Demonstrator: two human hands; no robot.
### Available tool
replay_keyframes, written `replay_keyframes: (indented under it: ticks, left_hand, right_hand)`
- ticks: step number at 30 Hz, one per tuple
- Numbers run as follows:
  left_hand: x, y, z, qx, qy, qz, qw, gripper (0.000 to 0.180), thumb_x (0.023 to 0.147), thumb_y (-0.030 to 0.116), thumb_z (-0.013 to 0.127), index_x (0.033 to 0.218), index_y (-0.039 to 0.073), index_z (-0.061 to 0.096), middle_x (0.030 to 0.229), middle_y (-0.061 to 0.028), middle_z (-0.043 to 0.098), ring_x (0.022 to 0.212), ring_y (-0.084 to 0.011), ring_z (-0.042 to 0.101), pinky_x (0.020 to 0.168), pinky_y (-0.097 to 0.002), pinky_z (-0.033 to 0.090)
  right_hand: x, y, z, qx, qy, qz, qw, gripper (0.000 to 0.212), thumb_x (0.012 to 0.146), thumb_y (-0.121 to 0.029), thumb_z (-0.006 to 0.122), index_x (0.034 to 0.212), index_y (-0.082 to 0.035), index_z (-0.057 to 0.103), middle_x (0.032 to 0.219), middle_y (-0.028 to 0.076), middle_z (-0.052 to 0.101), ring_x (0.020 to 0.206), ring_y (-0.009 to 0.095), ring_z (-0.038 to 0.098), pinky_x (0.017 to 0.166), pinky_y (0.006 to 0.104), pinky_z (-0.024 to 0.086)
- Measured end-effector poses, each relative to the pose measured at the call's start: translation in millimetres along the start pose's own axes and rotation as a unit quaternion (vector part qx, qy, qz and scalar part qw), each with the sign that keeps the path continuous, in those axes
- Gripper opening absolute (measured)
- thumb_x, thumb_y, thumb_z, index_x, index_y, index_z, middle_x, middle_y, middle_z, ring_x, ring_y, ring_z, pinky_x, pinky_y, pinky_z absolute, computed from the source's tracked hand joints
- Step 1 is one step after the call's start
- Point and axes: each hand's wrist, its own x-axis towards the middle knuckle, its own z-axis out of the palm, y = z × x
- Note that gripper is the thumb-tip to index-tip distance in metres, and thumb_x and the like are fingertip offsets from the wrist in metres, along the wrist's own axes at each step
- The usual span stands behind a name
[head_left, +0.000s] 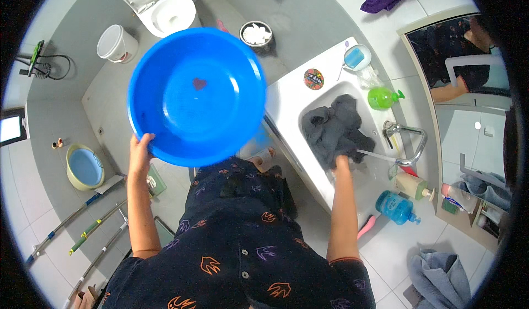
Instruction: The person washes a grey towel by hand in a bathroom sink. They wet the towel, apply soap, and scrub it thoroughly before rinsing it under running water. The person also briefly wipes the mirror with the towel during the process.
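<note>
My left hand (141, 152) grips the near left rim of a large round blue basin (198, 97). The basin is tipped so that its inside shows, with a small reddish mark on the bottom, and it hangs left of the sink. At the right, my right hand (342, 163) reaches into the white sink (352, 190). It is against a bunched dark grey cloth (333, 124) that looks wet, and the fingers are hidden by it. Water runs from the silver faucet (408, 143) in a stream towards the cloth, beside my right wrist.
Around the sink stand a green pump bottle (380, 98), a pale pump bottle (410, 186), a blue bottle (394, 207), a cup (357, 58) and a round patterned thing (313, 79). Behind the basin are a toilet (165, 14), a white bucket (117, 44) and a bin (256, 34). Poles lean at left.
</note>
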Motion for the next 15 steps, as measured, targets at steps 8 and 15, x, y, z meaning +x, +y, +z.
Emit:
replay_keyframes:
  ticks: [8, 15]
  left_hand:
    - [47, -64, -68, -0.016, 0.116, -0.065, 0.991, 0.029, 0.075, 0.015, 0.055, 0.103, 0.011, 0.050, 0.077, -0.0027, 0.057, 0.060, -0.0140, 0.057, 0.046, -0.0283, 0.047]
    - [91, -128, -34, -0.060, 0.036, -0.137, 0.988, 0.028, 0.075, 0.008, 0.054, 0.104, 0.009, 0.050, 0.078, -0.0037, 0.057, 0.060, -0.0169, 0.057, 0.049, -0.0321, 0.049]
  right_hand:
    - [-20, 22, 39, -0.379, 0.200, -0.414, 0.803, 0.045, 0.081, -0.013, 0.055, 0.118, 0.010, 0.046, 0.127, 0.030, 0.043, 0.119, 0.044, 0.038, 0.100, 0.0462, 0.030]
    - [-131, -40, 144, -0.523, -0.063, -0.320, 0.788, 0.049, 0.091, -0.038, 0.048, 0.112, 0.006, 0.050, 0.126, 0.024, 0.047, 0.117, 0.038, 0.044, 0.098, 0.0408, 0.033]
